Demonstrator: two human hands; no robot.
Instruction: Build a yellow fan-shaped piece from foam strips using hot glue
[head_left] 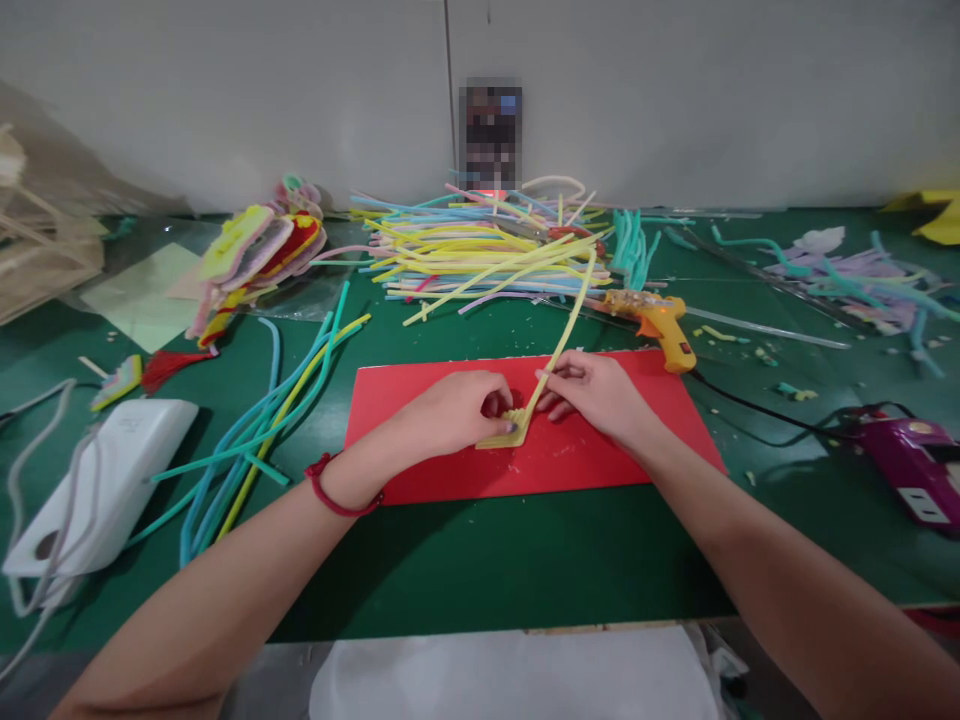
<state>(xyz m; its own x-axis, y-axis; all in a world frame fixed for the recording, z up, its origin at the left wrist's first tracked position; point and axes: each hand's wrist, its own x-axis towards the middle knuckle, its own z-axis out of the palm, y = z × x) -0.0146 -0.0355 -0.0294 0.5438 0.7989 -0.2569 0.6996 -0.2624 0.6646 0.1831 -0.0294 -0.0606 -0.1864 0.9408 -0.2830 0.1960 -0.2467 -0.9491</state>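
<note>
On a red board [435, 475] lies a small folded piece of pale yellow fuzzy strip [517, 428], with ridged rows along its upper edge. My left hand [469, 410] has its fingers closed on this folded piece, and the palm hides part of it. From its right corner a long free length of yellow strip [574, 310] rises toward the back. Thumb and fingers of my right hand [589, 395] pinch that length low down, just above the fold. A red cord bracelet [319, 490] circles my left wrist.
Behind the board lies a heap of coloured fuzzy strips [480, 250]. A yellow glue gun [664, 325] rests at the board's back right corner, its cord running toward a purple device [911, 465]. Loose blue and yellow strips [277, 420] and a white box [112, 480] with cables lie left.
</note>
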